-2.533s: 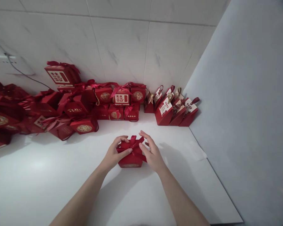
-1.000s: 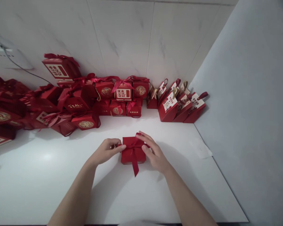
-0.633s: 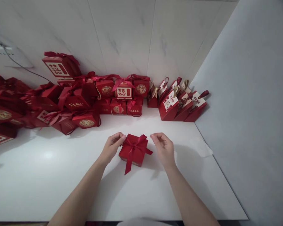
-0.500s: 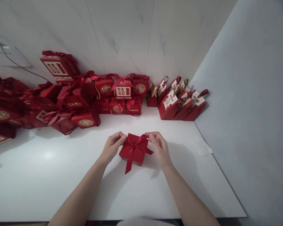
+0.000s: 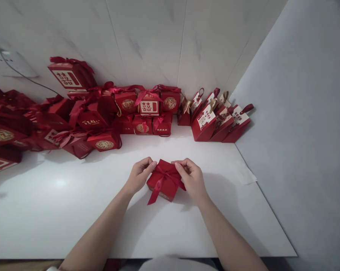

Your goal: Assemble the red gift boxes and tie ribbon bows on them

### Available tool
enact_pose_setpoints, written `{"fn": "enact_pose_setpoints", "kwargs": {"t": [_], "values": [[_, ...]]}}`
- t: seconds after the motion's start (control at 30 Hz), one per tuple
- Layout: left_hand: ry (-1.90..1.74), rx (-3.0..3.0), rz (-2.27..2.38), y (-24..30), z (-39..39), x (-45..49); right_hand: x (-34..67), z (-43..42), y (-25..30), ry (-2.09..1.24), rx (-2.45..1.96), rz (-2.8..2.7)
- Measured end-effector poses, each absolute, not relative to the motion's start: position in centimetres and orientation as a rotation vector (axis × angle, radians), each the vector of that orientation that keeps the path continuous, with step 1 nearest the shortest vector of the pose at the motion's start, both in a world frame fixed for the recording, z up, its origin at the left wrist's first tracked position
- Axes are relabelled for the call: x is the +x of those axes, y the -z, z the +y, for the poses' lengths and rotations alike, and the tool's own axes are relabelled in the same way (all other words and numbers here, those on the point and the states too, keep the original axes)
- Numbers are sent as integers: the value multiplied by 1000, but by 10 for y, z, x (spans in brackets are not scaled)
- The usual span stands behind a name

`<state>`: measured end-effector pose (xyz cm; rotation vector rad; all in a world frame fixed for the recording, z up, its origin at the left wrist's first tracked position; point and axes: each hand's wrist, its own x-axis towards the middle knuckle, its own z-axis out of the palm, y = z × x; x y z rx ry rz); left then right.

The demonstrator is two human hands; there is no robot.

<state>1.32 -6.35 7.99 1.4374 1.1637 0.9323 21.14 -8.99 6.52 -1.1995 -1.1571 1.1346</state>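
In the head view a small red gift box [image 5: 169, 191] rests on the white table in front of me, turned slightly at an angle. A dark red ribbon bow [image 5: 160, 183] is tied across its top, with one tail hanging over the front and another at the right side. My left hand [image 5: 142, 174] is closed, thumb and fingers pinching the bow's left loop at the box's upper left corner. On the other side my right hand [image 5: 191, 178] is closed too, pinching the right loop; its fingertips partly cover the ribbon.
Many red gift boxes [image 5: 102, 141] are piled along the wall at the left and middle. Several upright triangular boxes [image 5: 204, 126] with ribbon loops stand at the back right. A white paper [image 5: 247, 175] lies by the table's right edge, beside a pale side panel [image 5: 308, 131].
My right hand has closed in on the bow's right loop and now grips it. The box has shifted slightly right, my left hand moving along with it.
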Motion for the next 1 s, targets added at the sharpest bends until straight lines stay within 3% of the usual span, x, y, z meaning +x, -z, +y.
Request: {"fn": "enact_pose_setpoints", "kwargs": {"t": [0.4, 1.0], "values": [[-955, 1651, 1313, -84, -63, 8, 209, -92, -66, -860, -1256, -1245], [-876, 1465, 1384, -95, -68, 10, 204, -90, -58, -950, -1210, -1200]]}}
